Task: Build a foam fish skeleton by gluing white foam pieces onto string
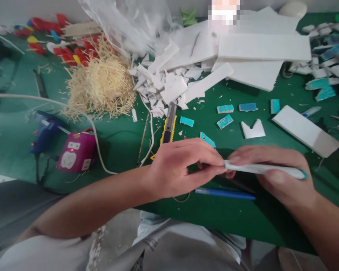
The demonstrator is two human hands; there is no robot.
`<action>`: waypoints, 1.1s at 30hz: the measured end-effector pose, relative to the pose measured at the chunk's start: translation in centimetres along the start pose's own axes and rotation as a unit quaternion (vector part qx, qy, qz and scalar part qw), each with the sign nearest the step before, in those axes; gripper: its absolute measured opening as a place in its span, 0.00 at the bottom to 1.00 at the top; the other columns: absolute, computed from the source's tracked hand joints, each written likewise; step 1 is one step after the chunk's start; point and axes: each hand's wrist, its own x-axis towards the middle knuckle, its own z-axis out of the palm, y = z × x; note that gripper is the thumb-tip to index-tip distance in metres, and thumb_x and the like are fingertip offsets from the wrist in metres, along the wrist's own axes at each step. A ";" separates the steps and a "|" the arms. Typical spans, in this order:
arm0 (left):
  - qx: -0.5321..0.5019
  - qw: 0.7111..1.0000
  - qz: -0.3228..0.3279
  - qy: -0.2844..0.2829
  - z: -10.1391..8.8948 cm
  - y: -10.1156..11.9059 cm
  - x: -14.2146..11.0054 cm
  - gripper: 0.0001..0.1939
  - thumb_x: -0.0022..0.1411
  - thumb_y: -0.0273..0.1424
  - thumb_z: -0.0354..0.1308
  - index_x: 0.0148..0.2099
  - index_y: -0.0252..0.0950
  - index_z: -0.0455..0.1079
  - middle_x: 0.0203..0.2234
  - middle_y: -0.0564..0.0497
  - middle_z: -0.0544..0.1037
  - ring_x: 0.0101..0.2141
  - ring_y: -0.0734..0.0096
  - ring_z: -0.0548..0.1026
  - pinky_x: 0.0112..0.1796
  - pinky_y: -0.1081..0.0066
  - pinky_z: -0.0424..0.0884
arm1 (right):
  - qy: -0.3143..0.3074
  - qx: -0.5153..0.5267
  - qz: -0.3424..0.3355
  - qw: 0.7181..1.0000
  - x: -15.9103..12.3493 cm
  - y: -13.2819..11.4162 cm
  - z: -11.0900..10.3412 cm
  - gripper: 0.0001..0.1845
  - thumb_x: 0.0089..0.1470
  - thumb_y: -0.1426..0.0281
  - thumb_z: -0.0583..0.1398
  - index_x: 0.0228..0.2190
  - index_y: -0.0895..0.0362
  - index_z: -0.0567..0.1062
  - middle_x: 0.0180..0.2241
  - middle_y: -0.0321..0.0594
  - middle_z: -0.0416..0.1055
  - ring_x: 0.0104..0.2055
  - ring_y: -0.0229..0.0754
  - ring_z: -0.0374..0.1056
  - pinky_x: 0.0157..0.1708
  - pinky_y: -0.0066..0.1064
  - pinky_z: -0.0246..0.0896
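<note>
While the right hand (285,178) lays its thumb and fingers along a white pen (257,168) with a teal end, the left hand (175,167) pinches the pen's opposite tip between thumb and fingertips. So the pen lies inside the grip itself, bridging both hands, its teal end pointing away from the left hand over the right palm.

Closer to the body than the grip, a blue pen (225,194) lies on the green table (243,218). Just beyond the left hand's knuckles, a yellow-edged cutter (169,126) is partly hidden by that hand, and a teal chip (207,140) sits near its fingers. Farther out past the fingertips lie a dotted teal piece (225,122), a blue piece (248,107) and a notched white piece (253,131). Beyond the right hand, a white block (306,130) rests at a slant. Well beyond the grip are white scraps (172,88) and stacked white sheets (264,47). Off to the left of the grip stand a purple socket box (79,152) and a blue glue gun (48,131).
</note>
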 end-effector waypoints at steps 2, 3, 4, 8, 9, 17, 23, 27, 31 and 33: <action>0.028 0.999 0.024 -0.026 -0.6 0.0 0.2 0.06 0.67 0.21 0.67 0.40 0.37 0.76 0.36 0.53 0.87 0.39 0.77 0.86 0.41 0.80 0.82 | 0.056 -0.023 -0.015 0.998 -0.2 0.0 -0.2 0.25 0.61 0.42 0.61 0.39 0.46 0.89 0.32 0.42 0.84 0.34 0.47 0.80 0.36 0.39 0.77; 0.044 0.998 0.024 -0.040 -0.8 0.0 0.2 0.06 0.68 0.22 0.67 0.40 0.37 0.76 0.36 0.54 0.87 0.39 0.78 0.85 0.42 0.80 0.81 | 0.093 -0.023 -0.013 0.995 -0.4 0.2 -0.3 0.31 0.61 0.37 0.58 0.37 0.46 0.89 0.32 0.43 0.83 0.34 0.49 0.79 0.38 0.41 0.77; 0.064 0.996 0.020 -0.058 -0.9 0.0 0.3 0.05 0.69 0.22 0.66 0.40 0.38 0.76 0.36 0.54 0.87 0.39 0.79 0.85 0.42 0.81 0.81 | 0.133 -0.018 -0.011 0.991 -0.5 0.4 -0.3 0.36 0.60 0.34 0.54 0.36 0.47 0.89 0.31 0.44 0.82 0.33 0.49 0.78 0.39 0.44 0.76; 0.135 0.978 0.060 -0.147 -0.8 -0.2 0.0 0.07 0.73 0.28 0.61 0.39 0.37 0.76 0.34 0.57 0.86 0.34 0.79 0.83 0.35 0.78 0.76 | 0.263 -0.008 -0.004 0.965 -0.7 1.5 -0.1 0.36 0.59 0.33 0.54 0.32 0.47 0.88 0.28 0.43 0.80 0.29 0.48 0.74 0.32 0.43 0.73; 0.161 0.969 0.086 -0.166 -0.7 -0.3 -0.2 0.09 0.75 0.29 0.60 0.38 0.37 0.76 0.33 0.57 0.85 0.32 0.79 0.82 0.32 0.75 0.74 | 0.273 -0.014 -0.007 0.962 -0.6 1.7 0.0 0.34 0.58 0.34 0.57 0.31 0.47 0.87 0.28 0.42 0.80 0.27 0.48 0.73 0.29 0.43 0.71; 0.305 0.913 0.195 -0.187 0.0 -1.0 -0.5 0.17 0.77 0.31 0.53 0.33 0.39 0.74 0.31 0.56 0.82 0.24 0.75 0.72 0.26 0.68 0.66 | 0.250 -0.037 -0.038 0.967 -0.1 2.0 0.7 0.26 0.60 0.44 0.63 0.30 0.51 0.87 0.25 0.39 0.79 0.23 0.42 0.69 0.23 0.39 0.65; 0.374 0.890 0.116 -0.233 -0.4 -2.1 -0.2 0.11 0.75 0.32 0.55 0.46 0.36 0.79 0.37 0.51 0.80 0.32 0.70 0.79 0.31 0.68 0.71 | 0.245 -0.037 -0.038 0.968 -0.2 2.3 0.6 0.22 0.63 0.48 0.64 0.32 0.51 0.88 0.26 0.38 0.80 0.24 0.38 0.70 0.25 0.34 0.67; 0.357 0.890 0.135 -0.249 -0.5 -2.8 -0.1 0.12 0.75 0.35 0.56 0.44 0.37 0.80 0.37 0.51 0.80 0.34 0.68 0.80 0.32 0.67 0.73 | 0.232 -0.048 -0.047 0.970 -0.2 2.2 0.7 0.19 0.65 0.52 0.63 0.33 0.51 0.88 0.27 0.38 0.80 0.26 0.37 0.71 0.25 0.31 0.67; 0.331 0.899 0.161 -0.237 -0.5 -2.7 -0.2 0.15 0.74 0.42 0.59 0.40 0.36 0.80 0.33 0.52 0.79 0.31 0.68 0.78 0.29 0.65 0.72 | 0.217 -0.053 -0.058 0.973 -0.4 2.1 0.7 0.19 0.66 0.54 0.62 0.34 0.50 0.88 0.28 0.39 0.81 0.26 0.37 0.71 0.24 0.32 0.67; 0.329 0.897 0.175 -0.238 -0.4 -2.6 -0.2 0.15 0.74 0.40 0.60 0.39 0.36 0.79 0.32 0.53 0.78 0.31 0.69 0.78 0.29 0.66 0.71 | 0.206 -0.068 -0.060 0.974 -0.5 2.1 0.7 0.17 0.68 0.56 0.61 0.36 0.48 0.88 0.27 0.38 0.80 0.26 0.39 0.71 0.25 0.34 0.67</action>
